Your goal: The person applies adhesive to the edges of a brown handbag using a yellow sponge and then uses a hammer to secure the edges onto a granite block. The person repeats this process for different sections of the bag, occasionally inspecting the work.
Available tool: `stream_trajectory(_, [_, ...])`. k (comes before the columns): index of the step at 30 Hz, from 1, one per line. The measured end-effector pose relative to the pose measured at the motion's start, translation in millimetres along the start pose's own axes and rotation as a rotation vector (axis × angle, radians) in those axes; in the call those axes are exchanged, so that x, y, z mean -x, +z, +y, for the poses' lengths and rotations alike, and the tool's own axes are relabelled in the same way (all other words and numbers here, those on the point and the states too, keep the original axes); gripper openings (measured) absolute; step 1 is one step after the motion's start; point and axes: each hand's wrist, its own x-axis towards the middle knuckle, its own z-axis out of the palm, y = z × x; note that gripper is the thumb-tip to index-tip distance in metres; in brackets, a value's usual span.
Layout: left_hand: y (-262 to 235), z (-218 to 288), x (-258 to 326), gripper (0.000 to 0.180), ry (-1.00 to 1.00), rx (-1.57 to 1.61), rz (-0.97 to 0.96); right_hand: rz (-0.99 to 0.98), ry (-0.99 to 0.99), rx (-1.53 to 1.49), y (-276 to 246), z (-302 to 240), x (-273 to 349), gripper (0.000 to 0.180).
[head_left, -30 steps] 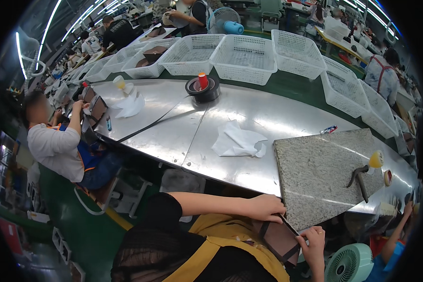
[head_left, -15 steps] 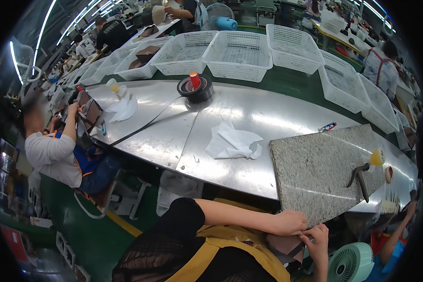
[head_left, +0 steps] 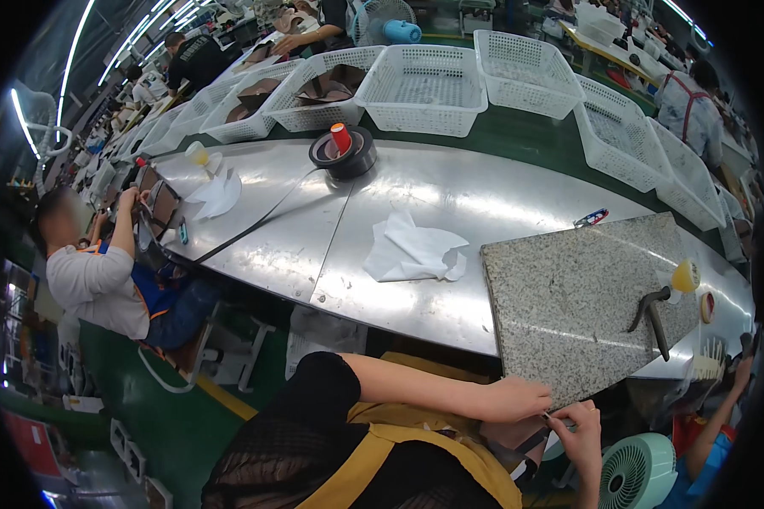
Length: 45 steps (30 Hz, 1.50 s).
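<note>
Our granite slab (head_left: 586,297) lies on the metal table (head_left: 450,195), a hammer (head_left: 651,307) on it. Below its near corner, our left hand (head_left: 518,399) and right hand (head_left: 581,424) meet, fingers curled narrow, pinching something too small to tell.

granite slab (head_left: 579,299) blocks right, steel table (head_left: 450,191) open
</note>
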Motion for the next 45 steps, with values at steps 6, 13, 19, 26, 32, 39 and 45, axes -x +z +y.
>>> stream_trajectory(6, [-0.5,-2.5,-3.0,0.014,0.030,-0.074,0.027,0.217,-0.199,0.120,12.2,1.9,-0.8,0.012])
stream_trajectory(13, [-12.0,-0.8,-6.2,0.013,0.016,-0.159,0.071,0.171,-0.207,0.146,5.7,11.9,-5.3,0.012])
stream_trajectory(19, [8.7,-1.2,-19.3,0.013,0.054,-0.223,0.162,0.251,-0.198,0.119,11.9,11.0,-3.2,0.014])
stream_trajectory(26, [19.5,-6.0,-18.9,0.013,0.010,-0.150,0.186,0.155,-0.142,0.072,5.1,7.3,-6.2,0.012])
stream_trajectory(32, [15.7,-5.2,-21.5,0.012,-0.011,-0.097,0.133,0.162,-0.175,0.126,5.6,9.8,-4.5,0.014])
stream_trajectory(39, [6.7,-5.4,-17.8,0.013,-0.038,-0.018,0.095,0.218,-0.270,0.184,11.0,10.5,-7.5,0.015])
stream_trajectory(45, [10.6,-9.3,-18.0,0.011,0.130,-0.156,0.214,0.265,-0.230,0.157,18.5,18.0,-0.4,0.014])
